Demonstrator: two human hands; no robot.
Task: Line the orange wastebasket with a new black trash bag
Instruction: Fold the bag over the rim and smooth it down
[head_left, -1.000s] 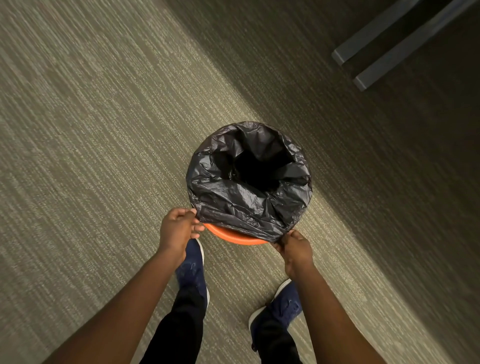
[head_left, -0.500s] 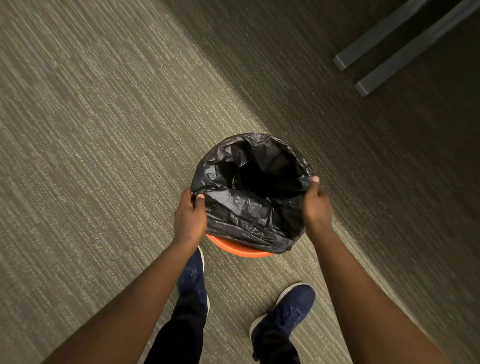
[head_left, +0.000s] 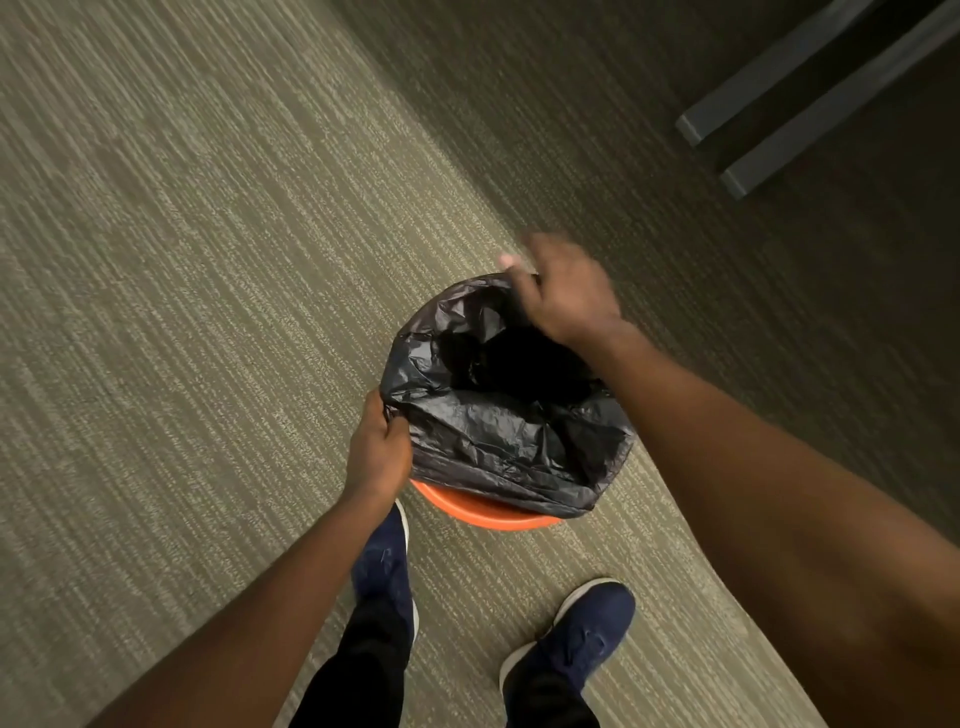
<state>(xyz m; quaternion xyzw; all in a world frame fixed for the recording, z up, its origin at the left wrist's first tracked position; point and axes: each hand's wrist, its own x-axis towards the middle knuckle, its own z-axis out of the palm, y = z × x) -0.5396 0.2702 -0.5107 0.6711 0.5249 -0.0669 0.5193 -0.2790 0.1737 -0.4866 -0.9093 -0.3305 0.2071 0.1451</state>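
The orange wastebasket (head_left: 483, 512) stands on the carpet in front of my feet; only a curved strip of its near rim shows. A black trash bag (head_left: 498, 441) is draped over its mouth and folded down the outside, with its dark opening in the middle. My left hand (head_left: 378, 449) grips the bag's edge at the left side of the rim. My right hand (head_left: 563, 291) is blurred at the far rim, fingers on the bag's edge there; its grip is unclear.
Striped grey-green carpet (head_left: 208, 312) covers the floor, lit at left, in shadow at right. Two dark furniture bars (head_left: 810, 98) lie at the upper right. My blue shoes (head_left: 384, 566) stand just behind the basket.
My right hand has moved from the near right of the rim, along the right side, to the far edge. My left hand has shifted up the left side, still on the bag.
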